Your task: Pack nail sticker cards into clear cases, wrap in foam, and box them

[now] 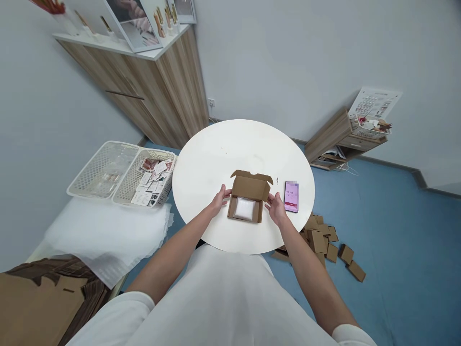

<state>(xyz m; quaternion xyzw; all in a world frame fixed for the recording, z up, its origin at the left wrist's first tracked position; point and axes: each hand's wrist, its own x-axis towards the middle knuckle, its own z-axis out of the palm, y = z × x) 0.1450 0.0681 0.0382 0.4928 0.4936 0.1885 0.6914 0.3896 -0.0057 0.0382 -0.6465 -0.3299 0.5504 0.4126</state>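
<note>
An open brown cardboard box (251, 188) lies on the white round table (216, 149), its lid raised at the back with side flaps sticking out. Inside it sits a white wrapped packet (245, 209). My left hand (219, 200) is at the box's left side, fingers stretched toward it. On the right side, my right hand (276, 207) has its fingers apart close to the box edge. Whether the fingertips touch the cardboard I cannot tell. A phone (291, 196) with a pink screen rests on the table just right of my right hand.
White baskets (120, 199) stand to the left, one holding small packets and cards. Below them are translucent white sheets (108, 235) and flat cardboard blanks (39, 302). Several small brown boxes (317, 240) lie on the blue floor at right. A wooden cabinet (173, 86) stands behind.
</note>
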